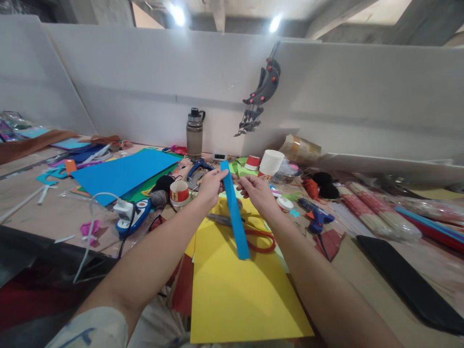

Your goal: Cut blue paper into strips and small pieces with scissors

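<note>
Cluttered bench (54, 212): left hand (210, 186) and right hand (255, 191), fingers pinching top of blue paper strip (237, 222), already cut, unfolded; scissors (259, 239) idle on yellow sheet (235, 295).

A matt blue strip (235, 217) of smooth paper or thin foam, above a yellow sheet (235, 299) with the same flat, smooth finish. Scissors (219, 220) have dull metal blades and glossy red plastic handles. A glue gun (316, 216) is shiny blue plastic. A bottle (195, 135) is smoky see-through plastic. The table (58, 212) is pale, matt and wood-like.
</note>
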`<state>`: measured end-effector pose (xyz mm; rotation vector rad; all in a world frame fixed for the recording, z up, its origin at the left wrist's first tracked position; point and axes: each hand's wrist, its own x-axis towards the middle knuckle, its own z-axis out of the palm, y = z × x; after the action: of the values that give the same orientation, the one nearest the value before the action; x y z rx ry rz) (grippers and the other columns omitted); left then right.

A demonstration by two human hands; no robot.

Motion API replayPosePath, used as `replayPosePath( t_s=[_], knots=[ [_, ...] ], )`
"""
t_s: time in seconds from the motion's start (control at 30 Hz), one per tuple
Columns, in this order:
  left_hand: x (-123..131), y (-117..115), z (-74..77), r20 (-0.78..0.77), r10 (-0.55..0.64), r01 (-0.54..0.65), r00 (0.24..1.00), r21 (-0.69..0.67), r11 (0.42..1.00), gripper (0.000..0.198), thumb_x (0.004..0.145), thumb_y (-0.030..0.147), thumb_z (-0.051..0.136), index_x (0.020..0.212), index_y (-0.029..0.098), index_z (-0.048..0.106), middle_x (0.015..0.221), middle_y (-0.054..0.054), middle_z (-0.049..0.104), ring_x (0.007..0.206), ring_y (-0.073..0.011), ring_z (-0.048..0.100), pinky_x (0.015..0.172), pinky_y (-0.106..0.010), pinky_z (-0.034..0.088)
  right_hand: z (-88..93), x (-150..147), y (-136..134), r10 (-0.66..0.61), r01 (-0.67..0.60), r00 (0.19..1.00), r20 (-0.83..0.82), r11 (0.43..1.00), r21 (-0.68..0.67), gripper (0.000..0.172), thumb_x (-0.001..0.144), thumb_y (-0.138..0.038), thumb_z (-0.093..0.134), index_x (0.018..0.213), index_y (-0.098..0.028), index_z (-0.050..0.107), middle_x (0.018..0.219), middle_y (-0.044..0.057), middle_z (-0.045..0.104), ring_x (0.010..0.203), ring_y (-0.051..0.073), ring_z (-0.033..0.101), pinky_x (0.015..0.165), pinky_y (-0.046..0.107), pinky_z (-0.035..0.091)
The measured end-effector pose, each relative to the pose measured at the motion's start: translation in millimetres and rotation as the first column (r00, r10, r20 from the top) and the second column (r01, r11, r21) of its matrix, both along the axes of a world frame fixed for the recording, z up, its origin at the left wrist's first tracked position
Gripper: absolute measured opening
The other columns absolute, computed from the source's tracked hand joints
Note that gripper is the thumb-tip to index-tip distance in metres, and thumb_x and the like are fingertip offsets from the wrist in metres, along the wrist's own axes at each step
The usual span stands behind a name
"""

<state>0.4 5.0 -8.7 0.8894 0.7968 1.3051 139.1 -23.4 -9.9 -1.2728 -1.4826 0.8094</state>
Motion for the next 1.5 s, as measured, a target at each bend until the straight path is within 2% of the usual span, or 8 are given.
replayPosePath(
  t_s=[0.13, 0.37, 0.47, 0.63, 0.87, 1.1, 1.3, 1.5],
  knots=[
    [-3.4, -1.3, 10.0, 0.054, 0.037, -0.034, 0.998, -0.051, 0.998, 0.012, 0.083, 0.021, 0.057, 0.072, 0.015, 0.053, 0.061, -0.002, 0.063, 0.048, -0.0107, 0.058, 0.048, -0.022, 0.045, 20.7, 13.8, -14.0, 0.057, -0.063, 0.923, 0.382, 0.998, 0.003, 0.013, 0.083, -0.029, 0.053, 0.081, -0.018, 0.06, 0.07, 0.002, 0.065, 0.061, 0.013, 0.056, 0.057, 0.024, 0.04],
    [-9.3, -3.6, 19.8, 0.086, 0.02, -0.018, 0.996, -0.018, 1.0, 0.011, 0.084, 0.02, 0.059, 0.079, 0.017, 0.05, 0.062, 0.0, 0.062, 0.045, -0.0088, 0.055, 0.045, -0.019, 0.043, 10.8, 27.9, -69.2, 0.19, -0.206, 0.318, 0.929, 0.97, -0.128, 0.034, 0.074, -0.014, 0.062, 0.107, -0.022, 0.065, 0.094, 0.009, 0.067, 0.082, 0.02, 0.059, 0.065, 0.026, 0.036],
    [-12.2, -3.0, 23.5, 0.103, -0.001, 0.002, 0.995, -0.008, 1.0, 0.009, 0.085, 0.021, 0.058, 0.08, 0.017, 0.051, 0.063, -0.001, 0.064, 0.046, -0.0085, 0.056, 0.045, -0.019, 0.044, -2.0, 26.8, -83.2, 0.154, -0.258, 0.213, 0.965, 0.961, -0.097, 0.051, 0.072, -0.009, 0.06, 0.121, -0.023, 0.06, 0.098, 0.011, 0.064, 0.081, 0.021, 0.058, 0.062, 0.026, 0.033],
    [-18.3, -1.7, 32.7, 0.109, 0.012, -0.01, 0.994, -0.021, 1.0, 0.009, 0.083, 0.018, 0.053, 0.077, 0.013, 0.057, 0.067, -0.007, 0.067, 0.052, -0.0106, 0.059, 0.046, -0.02, 0.044, -6.1, 28.7, -85.6, 0.217, -0.302, 0.314, 0.924, 0.946, -0.12, 0.062, 0.071, -0.007, 0.055, 0.13, -0.026, 0.055, 0.096, 0.009, 0.062, 0.077, 0.018, 0.057, 0.06, 0.025, 0.034],
    [-37.7, -6.9, 58.0, 0.296, 0.086, -0.119, 0.951, 0.096, 0.988, 0.01, 0.079, 0.021, 0.059, 0.079, 0.013, 0.063, 0.067, -0.003, 0.066, 0.058, -0.0093, 0.061, 0.051, -0.018, 0.048, -8.0, 38.3, -90.7, 0.117, -0.166, 0.632, 0.766, 0.986, -0.013, 0.049, 0.077, -0.024, 0.06, 0.125, -0.024, 0.063, 0.094, 0.011, 0.067, 0.079, 0.025, 0.061, 0.063, 0.033, 0.045],
    [-34.7, -15.7, 63.1, 0.18, 0.081, -0.105, 0.98, 0.133, 0.985, 0.013, 0.074, 0.024, 0.068, 0.076, 0.015, 0.06, 0.059, 0.001, 0.06, 0.052, -0.0092, 0.057, 0.049, -0.02, 0.044, -13.9, 37.4, -93.8, 0.103, -0.095, 0.958, 0.268, 0.995, -0.044, 0.048, 0.081, -0.032, 0.057, 0.129, -0.024, 0.056, 0.09, 0.007, 0.067, 0.073, 0.021, 0.06, 0.063, 0.034, 0.05],
    [-20.1, -17.5, 48.7, 0.015, 0.003, -0.006, 1.0, 0.189, 0.982, 0.014, 0.071, 0.021, 0.071, 0.079, 0.015, 0.062, 0.058, 0.005, 0.054, 0.044, -0.0044, 0.045, 0.042, -0.017, 0.034, 3.8, 12.7, -80.0, 0.181, -0.181, 0.984, -0.001, 0.983, -0.03, 0.061, 0.08, -0.029, 0.056, 0.137, -0.028, 0.036, 0.111, 0.006, 0.059, 0.088, 0.017, 0.059, 0.075, 0.032, 0.053],
    [-15.2, -16.9, 41.0, -0.022, -0.007, 0.011, 1.0, 0.195, 0.981, 0.012, 0.073, 0.022, 0.069, 0.081, 0.016, 0.063, 0.062, 0.004, 0.057, 0.048, -0.0058, 0.047, 0.047, -0.018, 0.037, 24.4, -17.5, -56.6, 0.097, -0.1, 0.98, -0.173, 0.995, -0.006, 0.044, 0.079, -0.053, 0.058, 0.114, -0.027, 0.047, 0.066, -0.006, 0.048, 0.053, 0.011, 0.049, 0.05, 0.023, 0.044]
  ],
)
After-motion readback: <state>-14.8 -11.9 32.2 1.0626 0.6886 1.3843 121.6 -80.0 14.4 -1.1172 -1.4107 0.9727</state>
